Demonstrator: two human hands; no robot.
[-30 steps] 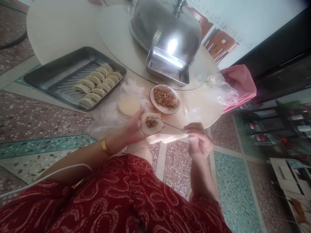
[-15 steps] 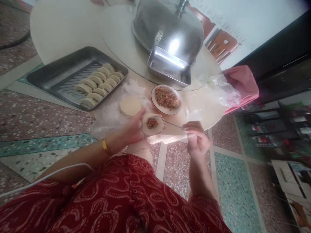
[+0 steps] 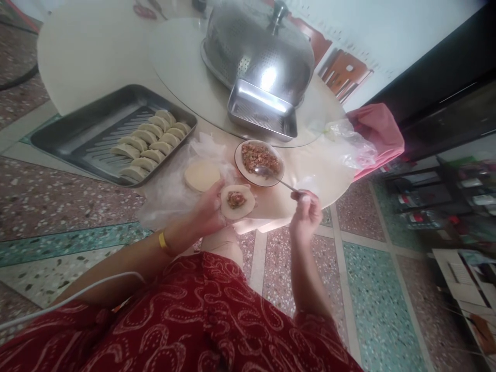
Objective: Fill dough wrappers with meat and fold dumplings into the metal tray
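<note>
My left hand [image 3: 211, 209] holds a round dumpling wrapper [image 3: 248, 207] flat, with a small mound of meat filling [image 3: 236, 199] in its middle. Some of the fingers are hidden beneath the dough. My right hand [image 3: 306, 214] grips the handle of a metal spoon [image 3: 284, 184]. The spoon's bowl rests on the minced filling in a plate [image 3: 237, 164] just beyond the wrapper. Left of that plate, a stack of pale wrappers [image 3: 202, 176] lies on a crumpled plastic bag [image 3: 166, 199].
A dark baking tray [image 3: 73, 139] with rows of folded dumplings stands at the left. Behind the plate are a small metal tray [image 3: 263, 125] and a large steel dome lid [image 3: 258, 46] on a glass turntable. Clear plastic [image 3: 351, 144] and pink cloth [image 3: 382, 134] lie at the right table edge.
My right hand has brought the spoon away from the wrapper to the filling in the plate. The filling stays on the wrapper in my left hand. The view has shifted slightly.
</note>
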